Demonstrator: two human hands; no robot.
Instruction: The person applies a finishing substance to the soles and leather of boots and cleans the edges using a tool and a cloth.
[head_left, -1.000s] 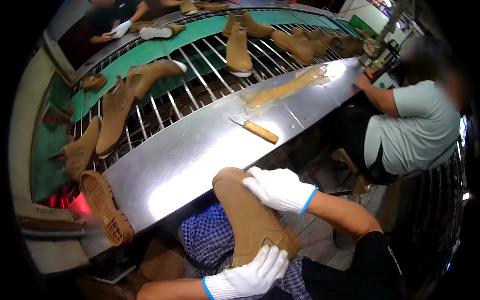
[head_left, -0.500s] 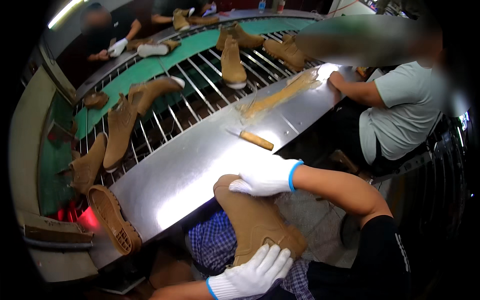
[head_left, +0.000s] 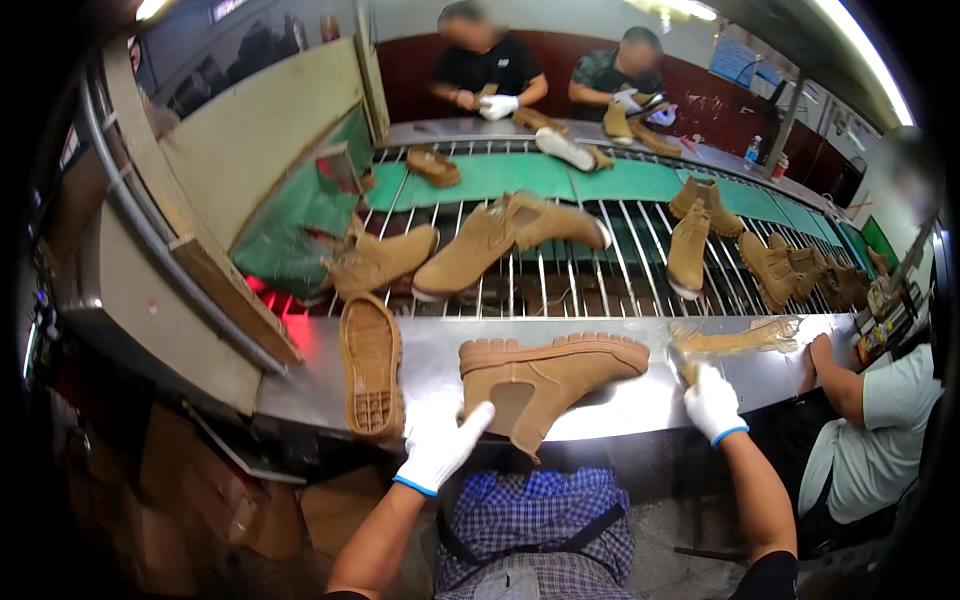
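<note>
A tan ankle boot (head_left: 560, 385) with an elastic side panel lies on the metal table ledge, its lugged sole on the far side and its toe to the right. My left hand (head_left: 440, 445), in a white glove with a blue cuff, is at the boot's heel end. Its thumb is spread and overlaps the boot's back edge; firm contact is hard to judge. To the right of the toe, my right hand (head_left: 714, 402), gloved likewise, is closed around the wooden handle of a small bladed tool (head_left: 688, 372), whose thin blade is blurred.
A loose brown sole (head_left: 370, 370) stands at the ledge's left. Beyond are metal rollers (head_left: 575, 275) carrying several tan boots (head_left: 470, 250). Dried glue (head_left: 735, 338) marks the ledge at right, where a co-worker (head_left: 870, 430) sits. Two people work across the green conveyor belt (head_left: 500, 175).
The boot has gone from my lap onto the ledge. My right hand has left the boot and taken up the wooden-handled tool. My view has turned left.
</note>
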